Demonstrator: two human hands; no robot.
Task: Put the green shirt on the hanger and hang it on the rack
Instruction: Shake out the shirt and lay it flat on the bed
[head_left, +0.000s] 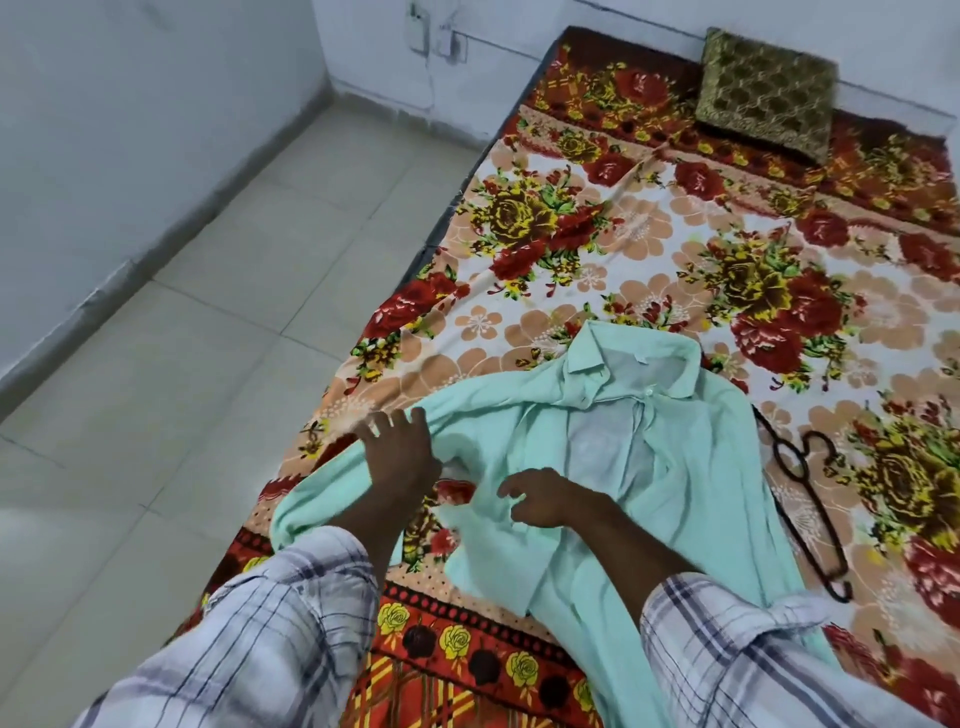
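- Head view: the green shirt (675, 467) lies spread out, front up, collar pointing away from the person, on the floral bed cover (649, 234).
- The left hand (400, 452) rests on the shirt's sleeve, its grip spread and fingers straight.
- The right hand (545, 499) sits on the shirt front with fingers curled; I cannot tell whether its grip pinches cloth.
- A dark hanger (835, 584) lies on the bed against the shirt's right edge.
- A gold-patterned cushion (769, 93) sits at the far end.

One end of hanger (834, 587) under green shirt (691, 467)
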